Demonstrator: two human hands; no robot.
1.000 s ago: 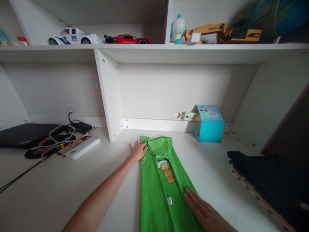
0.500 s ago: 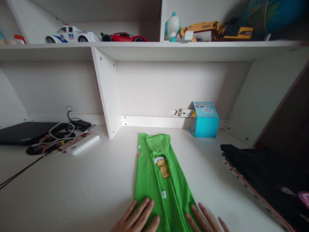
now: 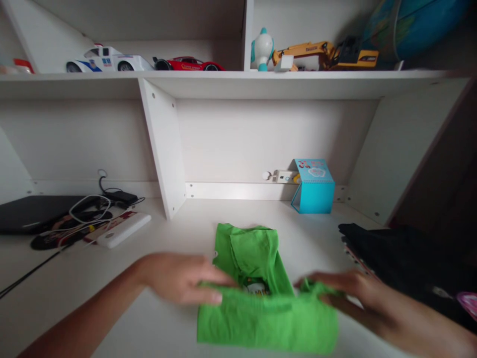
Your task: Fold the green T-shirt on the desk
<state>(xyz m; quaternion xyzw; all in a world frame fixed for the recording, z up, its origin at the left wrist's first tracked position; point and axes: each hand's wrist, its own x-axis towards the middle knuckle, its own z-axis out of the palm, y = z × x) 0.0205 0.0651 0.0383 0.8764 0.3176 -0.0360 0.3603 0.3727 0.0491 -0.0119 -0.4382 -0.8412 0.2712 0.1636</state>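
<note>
**Green shirt, lower half lifted over upper half**

White counter (image 3: 112, 308) under a shelf unit (image 3: 238, 79). Black folded pile (image 3: 402, 253) at right edge; laptop (image 3: 33, 213) and cables far left; blue box (image 3: 313, 186) at back wall.

Green shirt (image 3: 257, 293) lies mid-counter, near hem raised and doubled toward the collar.

Left hand (image 3: 179, 277) pinches the hem's left corner, fingers narrow on cloth. Right hand (image 3: 350, 288) pinches the right corner likewise; motion blur on both.

Judgement: keep both corners level, lay hem square to the collar edge, then flatten outward.
</note>
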